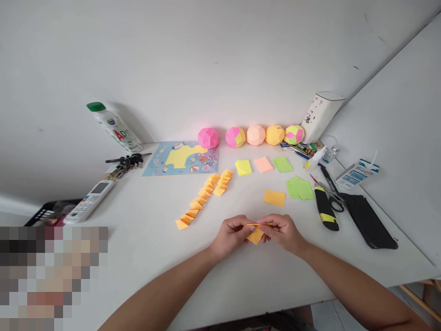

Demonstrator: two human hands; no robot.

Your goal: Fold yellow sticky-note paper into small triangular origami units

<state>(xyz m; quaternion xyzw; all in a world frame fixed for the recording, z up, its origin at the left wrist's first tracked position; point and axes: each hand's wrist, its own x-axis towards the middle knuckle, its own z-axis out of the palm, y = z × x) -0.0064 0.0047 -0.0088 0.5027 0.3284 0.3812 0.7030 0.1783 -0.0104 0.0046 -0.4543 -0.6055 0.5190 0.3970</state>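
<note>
Both hands meet near the front of the white table, pinching one partly folded orange paper [255, 235] between them. My left hand [233, 236] grips its left side with thumb and fingers, and my right hand [281, 233] grips the right side. The paper's upper edge is folded over, and a pointed part hangs below the thumbs. Just beyond my right hand lies a flat orange sheet [274, 197]. A slanting row of folded orange pieces [199, 202] lies to the left, with a shorter row [223, 182] beside its far end.
Several paper balls [256, 135] line the wall. Yellow [244, 168], peach and green [299, 188] papers lie mid-table. Scissors, a cutter [326, 208], glue bottle [315, 158] and black pouch [370, 220] are at right; a bottle [115, 127], keys and remote [90, 201] at left.
</note>
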